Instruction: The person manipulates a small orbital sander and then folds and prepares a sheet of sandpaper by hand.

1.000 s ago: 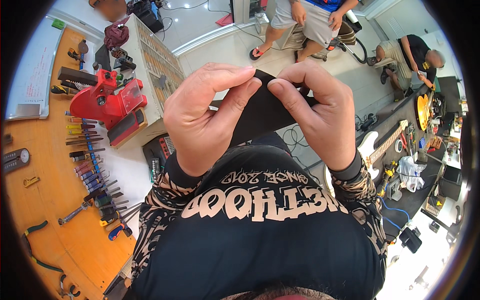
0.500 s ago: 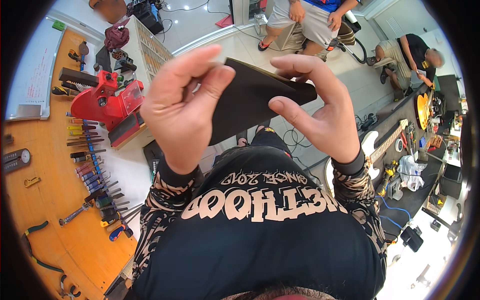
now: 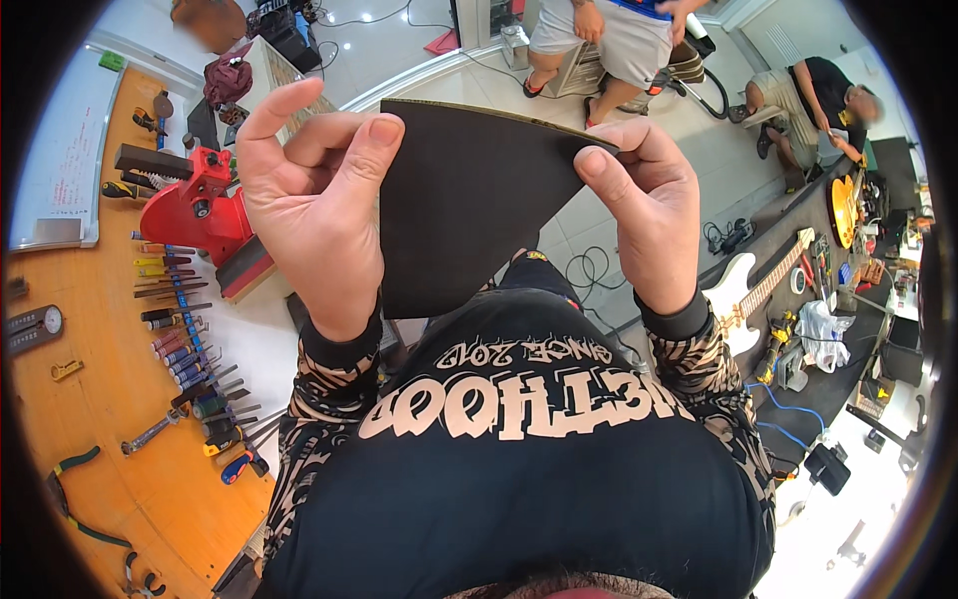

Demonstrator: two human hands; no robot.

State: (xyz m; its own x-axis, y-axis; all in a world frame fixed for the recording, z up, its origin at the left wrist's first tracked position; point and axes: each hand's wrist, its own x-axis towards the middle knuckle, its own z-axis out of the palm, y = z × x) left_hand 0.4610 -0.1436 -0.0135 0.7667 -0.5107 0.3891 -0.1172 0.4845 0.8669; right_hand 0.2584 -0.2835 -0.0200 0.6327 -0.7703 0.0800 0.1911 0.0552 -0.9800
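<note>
Lettered shirt (image 3: 519, 489), dark sheet (image 3: 459, 210) in hands (image 3: 321, 215)

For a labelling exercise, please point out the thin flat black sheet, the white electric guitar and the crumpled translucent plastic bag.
Thin flat black sheet (image 3: 464, 205): head view, middle of its face.
White electric guitar (image 3: 739, 307): head view, its body.
Crumpled translucent plastic bag (image 3: 824, 335): head view, its middle.

Pale tiled floor (image 3: 714, 170) underfoot, shinier floor (image 3: 384, 45) past white sill (image 3: 419, 73). Whiteboard (image 3: 60, 160) far left, orange wooden board (image 3: 90, 399) beside it. Dark workbench (image 3: 773, 252) along right, harsh glare (image 3: 803, 544) at near end.
</note>
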